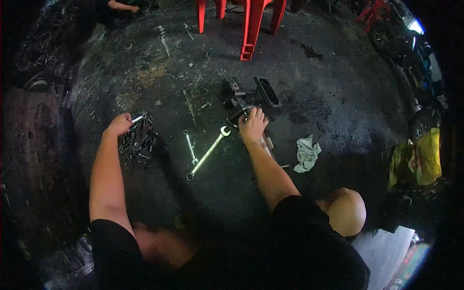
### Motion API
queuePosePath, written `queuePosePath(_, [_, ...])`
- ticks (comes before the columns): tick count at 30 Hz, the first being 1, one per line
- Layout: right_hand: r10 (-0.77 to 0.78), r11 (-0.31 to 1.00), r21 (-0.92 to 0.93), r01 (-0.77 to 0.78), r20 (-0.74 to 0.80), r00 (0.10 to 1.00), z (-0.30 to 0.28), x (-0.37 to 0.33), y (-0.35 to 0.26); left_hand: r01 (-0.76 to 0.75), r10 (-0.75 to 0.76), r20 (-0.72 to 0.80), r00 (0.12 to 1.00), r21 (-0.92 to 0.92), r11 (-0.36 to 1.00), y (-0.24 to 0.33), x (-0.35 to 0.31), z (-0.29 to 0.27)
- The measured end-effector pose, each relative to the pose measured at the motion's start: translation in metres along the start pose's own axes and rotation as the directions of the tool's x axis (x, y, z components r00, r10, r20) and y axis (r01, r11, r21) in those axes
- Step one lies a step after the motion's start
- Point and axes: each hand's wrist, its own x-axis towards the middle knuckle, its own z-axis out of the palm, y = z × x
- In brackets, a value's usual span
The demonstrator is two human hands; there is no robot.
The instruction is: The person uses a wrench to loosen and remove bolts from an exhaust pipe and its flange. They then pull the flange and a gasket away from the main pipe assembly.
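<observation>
My left hand [120, 124] is closed on a small combination wrench [138, 118], whose ring end points right. It is over a pile of bolts and small metal parts [138, 145] on the dark floor. My right hand [253, 126] has its fingers curled over a black curved part [235, 119], partly hidden under them. Just beyond lies a dark metal assembly with a black rectangular frame [268, 92]. Between my hands lie a long combination wrench [209, 153] and a shorter wrench [191, 147]. Beside my right forearm is a cylindrical metal part [267, 145], partly covered.
A crumpled pale rag [307, 154] lies right of my right forearm. Red plastic legs [251, 31] stand at the far side. A yellow bag [427, 157] is at the right, with a wheel [382, 36] beyond. Another person's arm [122, 6] shows at the far left.
</observation>
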Motion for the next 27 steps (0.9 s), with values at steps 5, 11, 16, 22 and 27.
queuePosePath(5, [0.031,0.999,0.025,-0.029,-0.079,0.996,-0.004,-0.008,-0.012,0.026,-0.026,-0.013,1.0,0.003,1.0,-0.002,-0.008,-0.003])
queuePosePath(11, [0.024,1.0,-0.002,-0.024,0.014,1.0,-0.003,-0.001,-0.003,-0.026,0.027,-0.009,1.0,0.1,0.995,0.008,-0.01,-0.004])
queuePosePath(16, [0.041,0.997,0.067,-0.039,-0.033,0.999,-0.014,-0.003,-0.018,-0.013,0.014,-0.027,1.0,0.051,0.999,-0.003,-0.008,-0.006])
queuePosePath(22, [-0.024,1.0,0.016,0.024,-0.02,1.0,-0.006,-0.001,-0.004,-0.047,0.047,0.005,0.999,-0.036,0.998,-0.005,0.003,-0.003])
queuePosePath(27, [-0.014,0.999,0.029,0.015,-0.025,1.0,-0.014,-0.003,-0.01,-0.015,0.015,0.002,1.0,0.015,1.0,0.001,-0.005,-0.003])
